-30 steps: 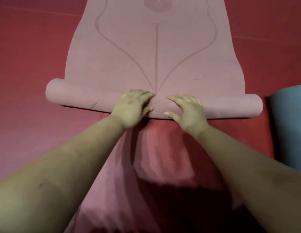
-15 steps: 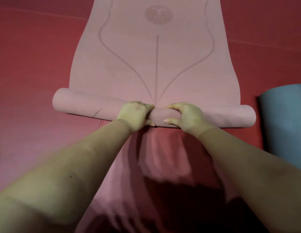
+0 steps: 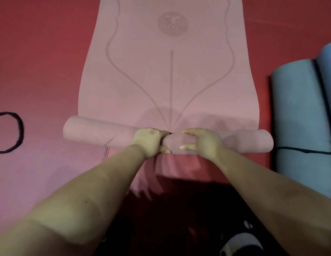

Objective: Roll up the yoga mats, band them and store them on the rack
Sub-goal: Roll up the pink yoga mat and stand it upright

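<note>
Left hand [image 3: 149,141] and right hand [image 3: 203,142] curl round the middle of the pink yoga mat's roll [image 3: 98,134], gripping it centrally, likely to roll it evenly

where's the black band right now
In the head view the black band lies in a loop on the red floor at the far left edge, left of the rolled end of the pink yoga mat, untouched by either hand.
</note>
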The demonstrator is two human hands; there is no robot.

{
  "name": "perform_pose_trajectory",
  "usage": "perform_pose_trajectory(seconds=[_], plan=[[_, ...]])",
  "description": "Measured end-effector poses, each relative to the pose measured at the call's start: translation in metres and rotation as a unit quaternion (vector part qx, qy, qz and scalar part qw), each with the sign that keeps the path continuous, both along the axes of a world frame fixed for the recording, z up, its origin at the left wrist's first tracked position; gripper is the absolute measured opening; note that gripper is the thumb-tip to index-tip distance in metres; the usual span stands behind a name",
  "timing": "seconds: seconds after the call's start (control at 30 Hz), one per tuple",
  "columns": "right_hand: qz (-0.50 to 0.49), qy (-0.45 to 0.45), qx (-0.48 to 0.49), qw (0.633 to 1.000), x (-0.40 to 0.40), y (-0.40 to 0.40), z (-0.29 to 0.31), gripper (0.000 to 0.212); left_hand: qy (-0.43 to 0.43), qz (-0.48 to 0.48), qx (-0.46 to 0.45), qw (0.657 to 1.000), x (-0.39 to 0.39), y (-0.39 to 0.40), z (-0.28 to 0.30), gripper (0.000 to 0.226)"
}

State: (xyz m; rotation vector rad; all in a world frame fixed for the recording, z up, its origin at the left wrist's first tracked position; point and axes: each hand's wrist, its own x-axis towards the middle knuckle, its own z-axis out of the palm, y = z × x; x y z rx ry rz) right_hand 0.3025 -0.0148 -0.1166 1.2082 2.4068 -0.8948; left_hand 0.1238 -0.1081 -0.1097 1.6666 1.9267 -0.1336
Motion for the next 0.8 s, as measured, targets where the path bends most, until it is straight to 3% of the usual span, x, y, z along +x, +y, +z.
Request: perform_pose_trajectory(seconds=[0.1,0.17,0.23,0.3,0.4,0.47,0.57,0.7,0.8], plan=[[0.018,0.091,0.219,0.971,0.004,-0.02,-0.008,0.049,-0.035,0.027,-0.009,0.999,-0.006,0.008,0.0,0.067],[0.003,0.173,0.276,0.945,0.004,-0.035,-0.014,0.048,-0.048,0.033,-0.035,0.998,-0.011,0.018,0.002,0.068],[0.003,0.182,0.259,0.949,0.002,-0.039,-0.022,0.05,-0.056,0.036,-0.059,0.996,-0.017,0.027,0.0,0.071],[0.009,0.166,0.23,0.959,-0.002,-0.026,-0.027,0.049,-0.043,0.032,-0.028,0.998,-0.018,0.027,-0.006,0.069],[-0.012,0.127,0.136,0.982,-0.016,0.007,-0.02,0.045,0.007,0.046,0.183,0.982,-0.006,0.003,-0.016,0.058],[-0.017,0.094,0.07,0.993,-0.023,0.024,-0.017,0.047,0.024,0.044,0.232,0.972,0.004,-0.008,-0.027,0.056],[-0.022,0.03,0.061,0.997,-0.033,0.033,-0.014,0.051,0.017,0.026,0.135,0.99,0.007,0.002,-0.025,0.058],[-0.008,-0.133,0.164,0.977,-0.052,0.015,-0.001,0.049,0.046,0.025,0.069,0.996,0.005,0.021,-0.015,0.054],[-0.014,-0.114,0.16,0.98,-0.052,0.001,0.007,0.047,0.054,0.029,0.056,0.997,0.008,0.025,-0.008,0.047]])
